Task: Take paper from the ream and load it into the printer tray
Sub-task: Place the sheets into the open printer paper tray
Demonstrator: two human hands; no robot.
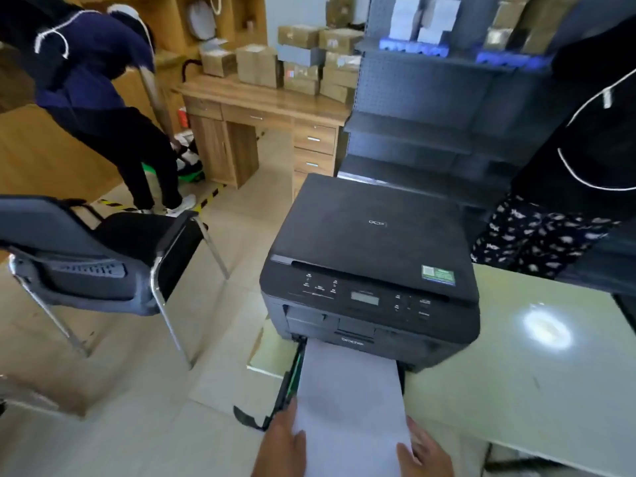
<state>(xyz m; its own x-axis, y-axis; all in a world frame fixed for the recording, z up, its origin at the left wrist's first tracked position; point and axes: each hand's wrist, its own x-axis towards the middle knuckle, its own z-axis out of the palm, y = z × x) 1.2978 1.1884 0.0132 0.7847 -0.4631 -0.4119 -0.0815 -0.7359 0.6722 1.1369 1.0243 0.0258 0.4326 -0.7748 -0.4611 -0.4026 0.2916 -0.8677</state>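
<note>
Both hands at the bottom edge: left hand (282,442) and right hand (425,452) grip the near end of a white stack of paper sheets (347,390) from either side, fingers curled onto its edges. Far end of stack already lies inside the pulled-out black plastic printer tray (290,380). Judged mid-insertion; seating the stack and closing the tray into the black desktop printer (371,263) remain. Ream not visible.

Wearer's body: only two hands in frame.
Left hand (282,445) and right hand (425,452) bare; no gloves, rings or sleeves visible.
</note>
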